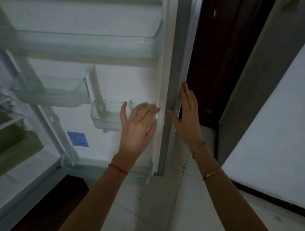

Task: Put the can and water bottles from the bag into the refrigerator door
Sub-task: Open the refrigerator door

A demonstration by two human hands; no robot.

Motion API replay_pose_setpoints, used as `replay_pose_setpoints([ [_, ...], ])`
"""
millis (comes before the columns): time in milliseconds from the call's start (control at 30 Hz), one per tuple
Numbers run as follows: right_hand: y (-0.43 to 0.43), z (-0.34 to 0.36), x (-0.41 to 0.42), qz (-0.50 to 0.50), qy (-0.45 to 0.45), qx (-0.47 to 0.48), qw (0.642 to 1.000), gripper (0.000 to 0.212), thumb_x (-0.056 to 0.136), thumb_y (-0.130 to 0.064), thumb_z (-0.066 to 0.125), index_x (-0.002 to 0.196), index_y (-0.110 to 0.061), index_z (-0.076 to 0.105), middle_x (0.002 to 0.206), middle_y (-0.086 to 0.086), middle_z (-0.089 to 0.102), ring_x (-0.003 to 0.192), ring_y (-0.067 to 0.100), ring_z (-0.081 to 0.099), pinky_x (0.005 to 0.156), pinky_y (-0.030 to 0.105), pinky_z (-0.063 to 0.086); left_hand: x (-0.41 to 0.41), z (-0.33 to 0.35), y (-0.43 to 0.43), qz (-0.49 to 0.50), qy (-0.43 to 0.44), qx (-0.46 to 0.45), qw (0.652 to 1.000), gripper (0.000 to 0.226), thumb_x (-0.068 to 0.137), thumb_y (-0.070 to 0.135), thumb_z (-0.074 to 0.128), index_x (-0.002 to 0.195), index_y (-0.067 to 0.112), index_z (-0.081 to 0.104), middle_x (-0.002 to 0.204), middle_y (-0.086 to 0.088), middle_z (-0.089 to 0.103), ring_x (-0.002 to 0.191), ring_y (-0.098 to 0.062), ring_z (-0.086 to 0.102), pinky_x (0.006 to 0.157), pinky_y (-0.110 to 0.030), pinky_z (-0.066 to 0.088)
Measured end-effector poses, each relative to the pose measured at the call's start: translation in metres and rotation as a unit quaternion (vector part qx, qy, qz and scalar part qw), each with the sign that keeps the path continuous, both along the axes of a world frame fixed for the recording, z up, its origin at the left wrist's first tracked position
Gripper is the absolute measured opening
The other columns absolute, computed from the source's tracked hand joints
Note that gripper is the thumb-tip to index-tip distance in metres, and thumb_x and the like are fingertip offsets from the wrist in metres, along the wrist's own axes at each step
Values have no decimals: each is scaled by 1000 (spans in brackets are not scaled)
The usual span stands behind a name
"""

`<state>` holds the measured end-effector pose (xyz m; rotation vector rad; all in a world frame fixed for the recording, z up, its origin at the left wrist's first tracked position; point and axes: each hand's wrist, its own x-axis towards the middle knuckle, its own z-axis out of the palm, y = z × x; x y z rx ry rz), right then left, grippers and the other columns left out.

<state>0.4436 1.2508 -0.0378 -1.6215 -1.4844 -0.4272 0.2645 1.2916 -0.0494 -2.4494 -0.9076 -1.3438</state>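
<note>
Her right hand (187, 116) lies flat and open against the outer edge of the refrigerator door (172, 81), gripping nothing; her left hand (137, 125) spreads empty by the small bin (105, 115). If the door swings, I reckon fingers could get pinched. I count four clear door bins, all empty. No can, bottle or bag is in sight.

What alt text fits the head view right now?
Both bare hands, open and empty, are at the open refrigerator door: left hand by its inner side, right hand on its outer edge. The door bins look empty.
</note>
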Motion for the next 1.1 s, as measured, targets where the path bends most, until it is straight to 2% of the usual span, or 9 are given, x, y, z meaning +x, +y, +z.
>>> replay_pose_setpoints([
  [233,51,1,33,-14,-14,-14,1000,72,95,-30,56,151,-6,18,160,8,14,148,24,12,123,40,15,37,-2,38,13,0,12,1000,36,92,23,63,128,17,66,128,3,67,127,-18,57,119,-55,20],
  [367,81,0,50,-2,-1,-17,1000,74,94,-34,56,152,-8,18,161,5,14,148,24,13,123,39,14,54,-3,58,-4,4,7,1000,40,90,16,62,129,9,64,129,-5,67,126,-23,58,115,-44,31],
  [467,104,-1,61,0,-6,-20,1000,75,94,-36,56,152,-8,18,161,5,15,148,24,15,122,41,14,65,-3,71,7,3,-16,1000,44,88,14,64,131,4,62,129,-10,67,124,-26,59,112,-32,29],
  [533,118,-1,67,3,-1,-22,1000,75,93,-36,56,152,-8,18,160,6,16,148,25,16,122,43,15,71,-3,80,20,8,-29,999,45,88,15,64,131,3,62,129,-11,67,123,-28,59,111,-30,28],
  [800,166,-1,87,24,-4,-16,1000,72,95,-34,54,151,-5,20,159,9,18,147,26,17,123,40,14,97,0,111,65,28,-54,996,49,89,20,58,135,3,58,131,-11,65,123,-29,58,109,-33,29],
  [967,191,3,100,53,1,-34,998,74,93,-31,56,152,-9,17,159,7,18,146,25,19,122,41,17,106,7,121,73,11,-90,993,52,91,26,58,137,2,54,134,-12,61,126,-28,53,113,-38,36],
  [1100,209,7,106,76,4,-37,996,74,92,-27,58,151,-10,18,159,6,21,145,25,22,121,41,20,110,11,121,107,-5,-103,989,53,91,28,58,138,4,53,137,-10,58,130,-27,51,118,-47,30],
])
